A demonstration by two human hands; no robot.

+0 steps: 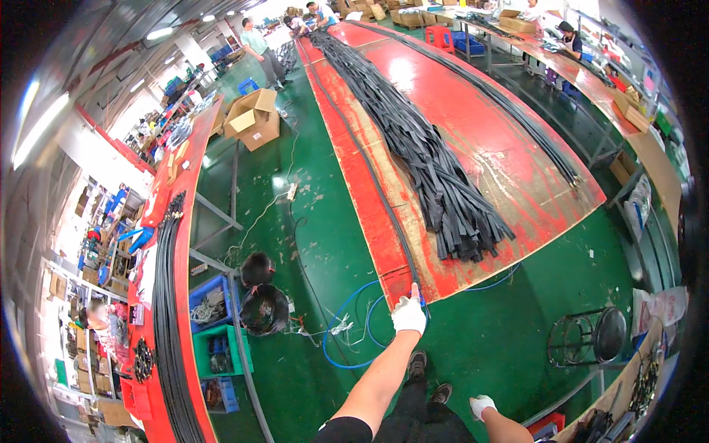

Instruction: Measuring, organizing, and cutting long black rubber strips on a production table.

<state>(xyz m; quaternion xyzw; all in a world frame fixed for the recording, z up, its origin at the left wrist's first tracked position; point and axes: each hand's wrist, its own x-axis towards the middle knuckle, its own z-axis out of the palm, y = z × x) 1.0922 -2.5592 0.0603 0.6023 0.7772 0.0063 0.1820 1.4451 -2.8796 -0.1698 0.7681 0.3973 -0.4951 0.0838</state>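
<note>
My left hand [408, 315], in a white glove, is at the near left corner of the long red table [532, 177]. Its fingers are closed around the near end of a thin black cable [373, 173], which runs along the table's left edge. A bit of blue shows beside the thumb; a blue hose [330, 325] loops on the floor below. My right hand [481, 406], gloved too, hangs low with curled fingers and no object visible in it. A thick bundle of flat black strips [421, 148] lies along the middle of the table.
More black cables [509, 107] lie along the table's right side. At left, a red bench [193, 192] carries long black cables, with bins [221, 351] below. A stool [609, 334] stands at right, an open carton [252, 122] at far left. People are at the far end.
</note>
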